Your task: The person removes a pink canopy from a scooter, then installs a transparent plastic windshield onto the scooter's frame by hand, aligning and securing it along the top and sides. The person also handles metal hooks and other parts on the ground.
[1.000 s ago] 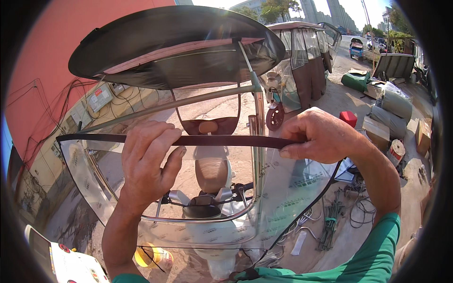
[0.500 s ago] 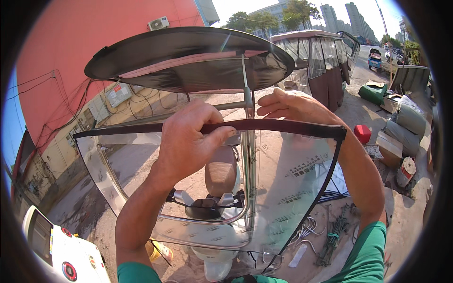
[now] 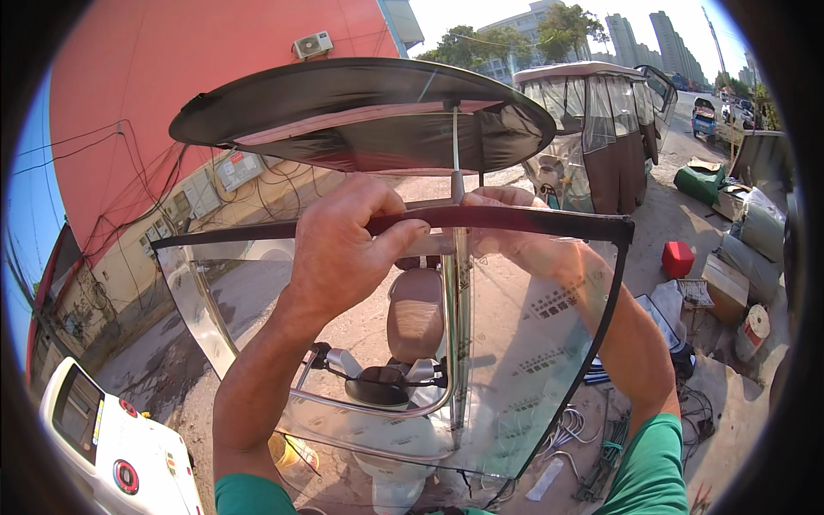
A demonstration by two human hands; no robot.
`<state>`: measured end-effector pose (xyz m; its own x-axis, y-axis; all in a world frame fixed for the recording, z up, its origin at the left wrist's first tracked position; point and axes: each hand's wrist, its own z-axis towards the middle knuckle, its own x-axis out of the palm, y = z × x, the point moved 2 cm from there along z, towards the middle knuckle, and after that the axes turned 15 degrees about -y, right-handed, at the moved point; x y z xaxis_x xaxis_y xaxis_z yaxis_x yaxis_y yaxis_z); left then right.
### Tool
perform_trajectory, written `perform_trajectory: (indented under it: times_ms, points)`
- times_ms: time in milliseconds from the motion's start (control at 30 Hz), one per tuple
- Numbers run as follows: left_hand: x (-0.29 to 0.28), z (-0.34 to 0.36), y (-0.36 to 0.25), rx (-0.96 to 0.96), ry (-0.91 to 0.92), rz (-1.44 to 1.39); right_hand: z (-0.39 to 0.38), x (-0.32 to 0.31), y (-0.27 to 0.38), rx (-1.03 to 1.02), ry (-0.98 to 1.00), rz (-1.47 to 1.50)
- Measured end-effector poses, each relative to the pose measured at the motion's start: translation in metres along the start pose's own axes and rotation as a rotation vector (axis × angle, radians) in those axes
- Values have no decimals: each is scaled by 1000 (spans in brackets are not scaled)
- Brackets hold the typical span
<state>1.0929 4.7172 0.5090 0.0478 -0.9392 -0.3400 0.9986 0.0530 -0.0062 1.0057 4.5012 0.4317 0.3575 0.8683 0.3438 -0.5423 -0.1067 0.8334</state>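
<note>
Gripping the dark trim strip (image 3: 515, 221) along the clear windshield's (image 3: 524, 343) top edge, my left hand (image 3: 343, 249) pinches it left of the centre post (image 3: 457, 283); my right hand (image 3: 524, 236) clasps it just beyond. A red canister (image 3: 677, 258) and cardboard boxes (image 3: 725, 287) crowd the ground at right.

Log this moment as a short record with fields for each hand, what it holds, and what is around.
left hand: left hand grips the dark trim strip along the top edge of the clear windshield, fingers curled over it
right hand: right hand holds the same strip, seen through the clear panel
behind the panel: scooter seat, metal frame post, black canopy
surroundings: red wall, enclosed tricycle cab, red container on the ground, white vehicle at lower left
</note>
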Motion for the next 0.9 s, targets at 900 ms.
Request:
perform_trajectory:
  times_ms: [900]
  points:
    - [8, -24, 10, 389, -211, 169, -6, -7, -16, -194, 177, -163]
